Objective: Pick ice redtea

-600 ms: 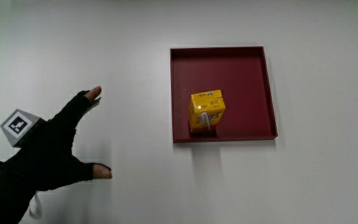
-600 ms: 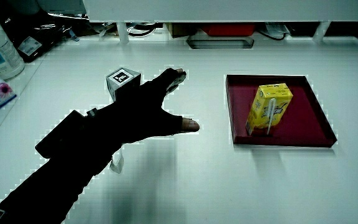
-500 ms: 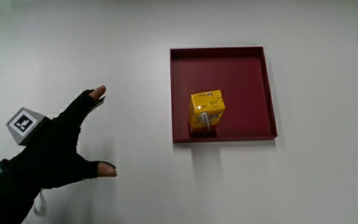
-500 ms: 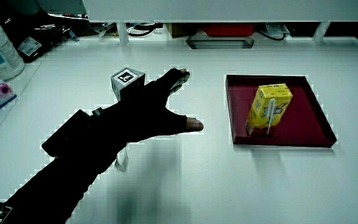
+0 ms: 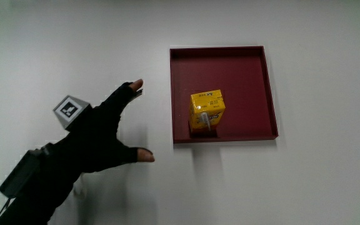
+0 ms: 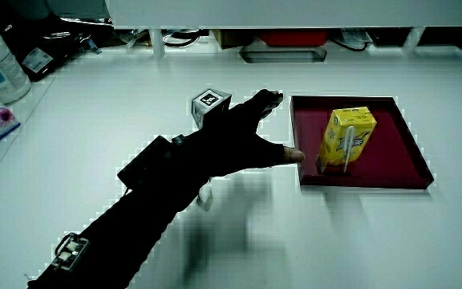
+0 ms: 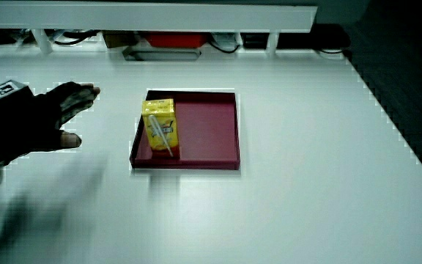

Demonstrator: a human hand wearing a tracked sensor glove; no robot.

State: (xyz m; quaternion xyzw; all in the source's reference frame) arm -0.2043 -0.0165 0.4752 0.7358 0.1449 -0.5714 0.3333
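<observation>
Your hand [image 5: 99, 134] is over the bare table [image 5: 55, 50] just beside the red tray [image 5: 270, 94], fingers spread w/ thumb out, holding nothing. Patterned cube [image 5: 70, 111] sits on its back. The ice redtea carton [image 5: 207, 111] stands upright in the tray, near the edge closest to you, straw [image 6: 347, 147] stuck on its front. Prob. light but thin-walled, so it dents if squeezed. Take it across the two side faces, mid-height, clear of the straw; moderate grip.
</observation>
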